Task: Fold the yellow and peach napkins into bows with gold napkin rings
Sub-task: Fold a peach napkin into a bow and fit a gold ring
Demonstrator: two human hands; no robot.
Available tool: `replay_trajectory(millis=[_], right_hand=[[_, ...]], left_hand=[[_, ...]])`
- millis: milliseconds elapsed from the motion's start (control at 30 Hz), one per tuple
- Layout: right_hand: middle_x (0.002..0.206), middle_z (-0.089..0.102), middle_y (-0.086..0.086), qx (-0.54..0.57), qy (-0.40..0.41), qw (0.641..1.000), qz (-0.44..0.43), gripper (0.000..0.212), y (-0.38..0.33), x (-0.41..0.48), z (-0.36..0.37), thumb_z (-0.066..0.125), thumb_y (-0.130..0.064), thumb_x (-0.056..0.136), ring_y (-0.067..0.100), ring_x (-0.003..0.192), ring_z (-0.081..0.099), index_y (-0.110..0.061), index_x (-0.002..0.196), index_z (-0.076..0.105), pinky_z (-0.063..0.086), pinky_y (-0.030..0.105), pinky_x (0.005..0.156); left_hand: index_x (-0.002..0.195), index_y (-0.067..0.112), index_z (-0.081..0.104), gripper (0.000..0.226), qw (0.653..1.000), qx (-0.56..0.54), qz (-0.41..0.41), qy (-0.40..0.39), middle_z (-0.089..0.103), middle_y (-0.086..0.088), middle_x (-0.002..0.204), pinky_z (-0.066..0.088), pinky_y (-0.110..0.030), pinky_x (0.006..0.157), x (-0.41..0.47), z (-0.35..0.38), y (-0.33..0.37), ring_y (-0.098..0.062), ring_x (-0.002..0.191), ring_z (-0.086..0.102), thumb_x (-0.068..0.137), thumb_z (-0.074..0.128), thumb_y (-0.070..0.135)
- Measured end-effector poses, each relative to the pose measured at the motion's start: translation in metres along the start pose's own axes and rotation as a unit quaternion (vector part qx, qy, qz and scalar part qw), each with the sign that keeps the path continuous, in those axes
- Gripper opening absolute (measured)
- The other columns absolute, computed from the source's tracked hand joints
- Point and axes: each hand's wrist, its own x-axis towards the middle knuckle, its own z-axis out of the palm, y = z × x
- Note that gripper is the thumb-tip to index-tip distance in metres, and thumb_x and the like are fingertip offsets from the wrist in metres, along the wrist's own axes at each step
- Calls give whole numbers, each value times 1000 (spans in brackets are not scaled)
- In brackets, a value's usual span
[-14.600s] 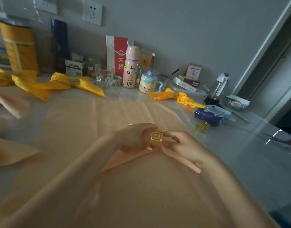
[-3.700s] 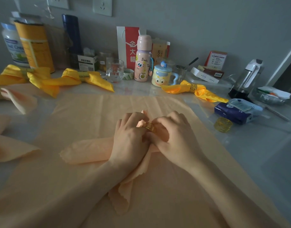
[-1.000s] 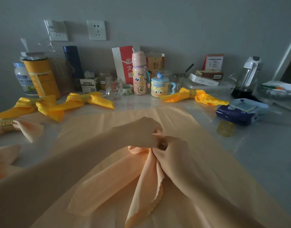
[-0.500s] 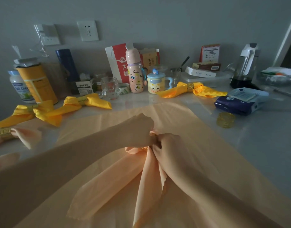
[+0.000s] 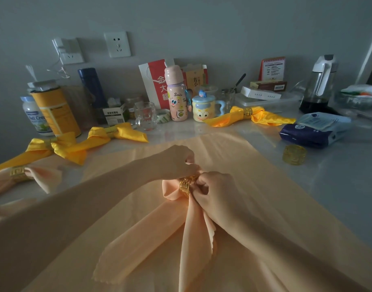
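A peach napkin [image 5: 160,234] lies on a flat peach cloth [image 5: 254,186], its two tails fanning toward me. A gold napkin ring [image 5: 186,186] sits around its gathered middle. My left hand [image 5: 176,161] pinches the fabric at the far side of the ring. My right hand [image 5: 214,190] grips the napkin just right of the ring. Finished yellow bows lie at the back left [image 5: 115,134], far left [image 5: 54,147] and back right [image 5: 248,115]. A finished peach bow [image 5: 27,178] lies at the left edge. A loose gold ring [image 5: 294,154] stands at the right.
Along the wall stand a yellow tin [image 5: 54,110], a blue flask [image 5: 91,89], a glass mug [image 5: 145,115], a pink bottle [image 5: 176,95], a cartoon mug [image 5: 204,108], boxes and a kettle [image 5: 319,81]. A blue tissue pack [image 5: 313,129] lies right of the cloth.
The gold ring now shows between my hands, with a loop of peach fabric puffed out at its left. My left hand has shifted slightly back from the ring.
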Motion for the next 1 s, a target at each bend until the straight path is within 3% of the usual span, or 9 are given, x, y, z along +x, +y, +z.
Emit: replay_trajectory(millis=[200,300,433,567,667,767,867,933,1000], right_hand=[[82,69,6,19,-7,999,-24,17,-2,3,4,60,-19,88,13,72,59,-6,85,71,41,19,67],[85,68,5,17,-14,999,-28,20,-2,4,5,58,-22,90,14,77,60,-7,90,71,41,20,70],[86,67,3,14,-11,1000,-24,19,0,4,6,57,-24,90,12,75,57,-11,91,71,37,15,64],[82,66,2,17,-5,999,-37,15,0,2,10,59,-21,89,8,69,52,-11,87,70,38,15,62],[78,64,0,24,-8,999,-34,16,0,2,11,59,-21,89,4,63,48,-10,84,69,37,11,60],[76,62,-1,27,-10,999,-26,17,1,2,9,58,-22,90,5,64,47,-10,85,69,33,9,56],[65,48,-15,38,-4,999,-14,15,3,1,7,58,-24,90,0,58,45,-13,87,67,35,7,57],[60,45,-17,62,0,998,7,12,4,2,6,60,-23,88,0,56,46,-15,84,68,37,7,59],[53,46,-13,82,11,996,21,14,5,3,7,65,-20,85,6,53,49,-15,72,66,37,10,55]], left_hand=[[56,12,43,35,981,-140,-119,64,42,-1,63,31,-21,47,-1,10,-15,-10,54,39,79,67,24],[82,16,54,13,980,-181,-59,58,55,-4,86,43,-18,52,-6,10,-16,-10,64,51,80,63,7],[98,15,64,26,993,-102,45,47,58,1,98,40,-3,55,-15,8,-21,-12,78,57,88,48,-3],[127,30,51,51,990,-82,117,10,51,3,117,44,-9,73,-23,5,-25,-10,97,55,91,43,-5],[127,28,55,50,987,8,158,-25,50,0,123,34,-15,93,-22,5,-20,-7,113,44,91,42,-3],[124,26,58,42,992,-19,122,-30,56,3,123,38,-10,86,-17,4,-18,-10,111,51,93,43,3],[127,25,54,35,990,-79,85,84,56,6,120,41,-6,70,-19,5,-26,-11,94,58,93,51,14],[118,23,60,29,975,-40,98,197,58,11,114,38,-13,76,-28,12,-35,-7,93,53,91,50,25],[109,22,65,33,970,-16,109,215,59,17,100,34,-23,84,-34,24,-41,-3,90,50,85,44,31]])
